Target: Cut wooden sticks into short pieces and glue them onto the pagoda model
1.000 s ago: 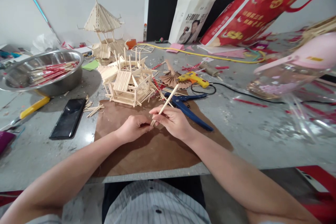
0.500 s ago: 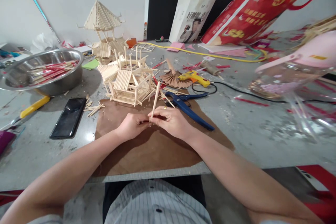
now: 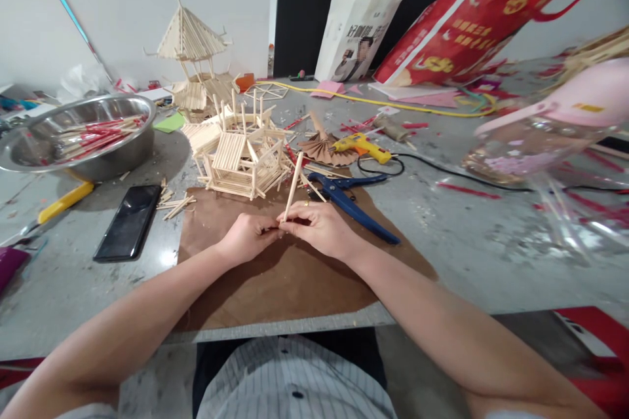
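Observation:
A pale wooden stick (image 3: pixel 293 187) stands tilted upright between the fingertips of my right hand (image 3: pixel 317 226), which is closed on its lower end. My left hand (image 3: pixel 250 236) meets it there, fingers pinched together; whatever it grips is hidden behind the fingers. Both hands are over a brown sheet (image 3: pixel 295 294). Just beyond them sits a small pavilion model built of wooden sticks (image 3: pixel 236 157), with posts and slatted roof panels. Blue cutting pliers (image 3: pixel 358 206) lie right of my right hand.
At left are a steel bowl (image 3: pixel 142 152) of red-tipped sticks, a black phone (image 3: pixel 128 222) and a yellow-handled tool (image 3: pixel 66 201). A yellow glue gun (image 3: pixel 363 146) trails a black cord. Behind stand a taller stick tower (image 3: pixel 194 36) and bags. A pink-lidded bottle (image 3: pixel 555 108) is at right.
My hands keep the same pinch around the stick, with almost no movement. The view has shifted very slightly.

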### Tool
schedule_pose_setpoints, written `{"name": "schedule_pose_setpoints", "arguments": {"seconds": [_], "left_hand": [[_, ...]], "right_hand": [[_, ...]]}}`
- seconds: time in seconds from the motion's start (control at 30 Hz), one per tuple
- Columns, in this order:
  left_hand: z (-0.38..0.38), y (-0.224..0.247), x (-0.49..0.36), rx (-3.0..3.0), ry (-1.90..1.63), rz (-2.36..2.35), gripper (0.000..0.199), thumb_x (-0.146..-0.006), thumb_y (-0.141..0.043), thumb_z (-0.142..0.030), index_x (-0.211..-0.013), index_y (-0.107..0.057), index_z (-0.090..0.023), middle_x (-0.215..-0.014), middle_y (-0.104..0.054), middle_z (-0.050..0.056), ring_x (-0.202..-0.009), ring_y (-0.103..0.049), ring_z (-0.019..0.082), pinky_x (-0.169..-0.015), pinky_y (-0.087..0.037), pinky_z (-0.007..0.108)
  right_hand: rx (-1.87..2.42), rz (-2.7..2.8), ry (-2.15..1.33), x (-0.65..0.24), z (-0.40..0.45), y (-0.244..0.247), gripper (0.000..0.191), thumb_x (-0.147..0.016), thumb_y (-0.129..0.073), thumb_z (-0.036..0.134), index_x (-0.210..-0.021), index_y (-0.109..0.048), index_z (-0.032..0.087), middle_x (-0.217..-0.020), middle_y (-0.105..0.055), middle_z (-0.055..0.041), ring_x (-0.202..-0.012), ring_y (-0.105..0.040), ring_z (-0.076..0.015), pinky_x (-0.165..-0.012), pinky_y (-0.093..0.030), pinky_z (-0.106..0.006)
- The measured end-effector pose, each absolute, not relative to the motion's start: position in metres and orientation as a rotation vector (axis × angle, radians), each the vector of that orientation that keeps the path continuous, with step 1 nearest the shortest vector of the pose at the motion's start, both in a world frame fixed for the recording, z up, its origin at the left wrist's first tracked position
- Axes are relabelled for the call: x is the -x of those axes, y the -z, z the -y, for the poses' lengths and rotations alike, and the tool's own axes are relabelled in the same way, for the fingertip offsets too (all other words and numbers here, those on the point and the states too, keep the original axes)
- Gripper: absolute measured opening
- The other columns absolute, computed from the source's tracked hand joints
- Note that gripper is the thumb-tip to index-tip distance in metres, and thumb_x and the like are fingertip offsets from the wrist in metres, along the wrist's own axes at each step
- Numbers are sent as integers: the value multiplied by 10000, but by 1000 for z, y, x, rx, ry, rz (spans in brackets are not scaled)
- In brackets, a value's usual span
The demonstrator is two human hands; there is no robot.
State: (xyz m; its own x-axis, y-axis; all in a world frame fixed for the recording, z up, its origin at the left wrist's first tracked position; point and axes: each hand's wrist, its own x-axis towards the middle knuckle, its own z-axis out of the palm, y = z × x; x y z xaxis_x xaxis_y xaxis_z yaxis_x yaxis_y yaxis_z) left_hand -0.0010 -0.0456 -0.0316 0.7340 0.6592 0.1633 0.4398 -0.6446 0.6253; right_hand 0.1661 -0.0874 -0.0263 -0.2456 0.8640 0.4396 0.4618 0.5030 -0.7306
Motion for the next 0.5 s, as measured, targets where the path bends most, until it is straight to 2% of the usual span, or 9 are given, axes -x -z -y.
{"name": "schedule_pose_setpoints", "arguments": {"seconds": [0.1,0.27,0.5], "left_hand": [[45,33,1,-2376,-484,-821,276,-787,-461,-293,-642,-632,-131,-511,-534,-11,-494,-442,66,-490,-313,160],[44,36,1,-2336,-449,-799,282,-783,-469,-330,-715,-655,-129,-584,-580,2,-543,-482,79,-516,-333,162],[47,28,3,-2204,-384,-840,271,-763,-492,-339,-711,-650,-125,-483,-515,-19,-444,-439,55,-459,-317,158]], "right_hand": [[1087,1898,-574,-167,88,25,100,-747,-552,219,-739,-645,183,-767,-656,-27,-716,-601,-119,-683,-471,-236],[1096,1892,-574,-167,89,24,99,-745,-550,207,-730,-643,174,-756,-652,-28,-710,-595,-117,-681,-461,-231],[1153,1836,-728,-167,85,27,140,-737,-566,274,-739,-644,159,-798,-653,-38,-742,-595,-124,-693,-455,-234]]}}
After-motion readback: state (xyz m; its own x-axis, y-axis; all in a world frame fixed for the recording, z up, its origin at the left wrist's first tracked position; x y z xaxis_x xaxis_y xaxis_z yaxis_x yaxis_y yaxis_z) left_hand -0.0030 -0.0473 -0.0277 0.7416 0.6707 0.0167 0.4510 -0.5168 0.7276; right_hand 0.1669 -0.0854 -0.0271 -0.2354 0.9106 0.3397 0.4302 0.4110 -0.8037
